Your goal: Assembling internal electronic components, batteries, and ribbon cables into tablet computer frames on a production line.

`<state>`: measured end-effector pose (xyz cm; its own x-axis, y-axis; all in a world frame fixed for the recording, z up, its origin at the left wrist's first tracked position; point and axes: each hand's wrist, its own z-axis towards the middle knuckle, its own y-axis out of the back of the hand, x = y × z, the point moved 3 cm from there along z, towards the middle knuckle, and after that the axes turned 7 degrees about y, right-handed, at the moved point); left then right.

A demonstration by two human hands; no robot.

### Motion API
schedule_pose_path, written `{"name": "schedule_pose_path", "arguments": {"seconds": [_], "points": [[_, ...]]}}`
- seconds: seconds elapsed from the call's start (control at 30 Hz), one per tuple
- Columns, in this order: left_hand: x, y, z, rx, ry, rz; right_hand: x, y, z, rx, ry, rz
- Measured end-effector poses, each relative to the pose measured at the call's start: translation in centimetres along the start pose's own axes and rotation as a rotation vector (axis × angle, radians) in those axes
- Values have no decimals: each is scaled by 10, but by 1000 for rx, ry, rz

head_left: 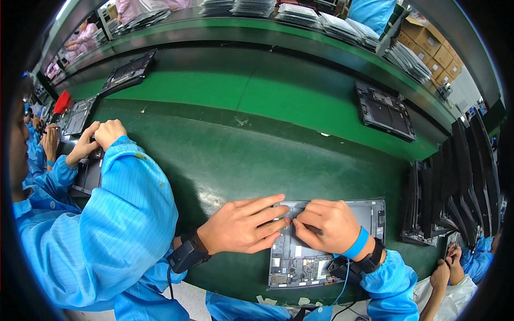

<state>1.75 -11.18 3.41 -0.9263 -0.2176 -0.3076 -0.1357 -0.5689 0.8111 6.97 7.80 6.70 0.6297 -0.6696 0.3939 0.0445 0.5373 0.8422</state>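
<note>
An opened laptop chassis (pixel 364 214), dark grey with a circuit board (pixel 309 269) along its near side, lies on the green bench in front of me. My left hand (pixel 243 224) is open. Its fingers stretch flat across the chassis's left edge. Over the upper middle of the chassis is my right hand (pixel 331 223), with its fingers curled and thumb and fingertips pressed together near the left fingertips. Whatever is in that pinch is hidden. A blue band (pixel 356 243) circles my right wrist, and a cord runs down from it.
A co-worker's blue sleeve (pixel 126 208) reaches in close on my left. Black laptop panels (pixel 455 182) stand stacked at the right. Other chassis (pixel 386 109) lie on the bright green strip beyond, below a shelf (pixel 225 24) carrying stacked flat parts.
</note>
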Motion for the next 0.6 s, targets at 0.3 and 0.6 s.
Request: {"name": "schedule_pose_path", "arguments": {"seconds": [0.3,0.6], "points": [[-5,-2,0,-43,24,81,21,-8,-1,-55,-233,-121],[-4,-1,-2,-91,4,81,45,-16,-10,-86,-436,-138]]}}
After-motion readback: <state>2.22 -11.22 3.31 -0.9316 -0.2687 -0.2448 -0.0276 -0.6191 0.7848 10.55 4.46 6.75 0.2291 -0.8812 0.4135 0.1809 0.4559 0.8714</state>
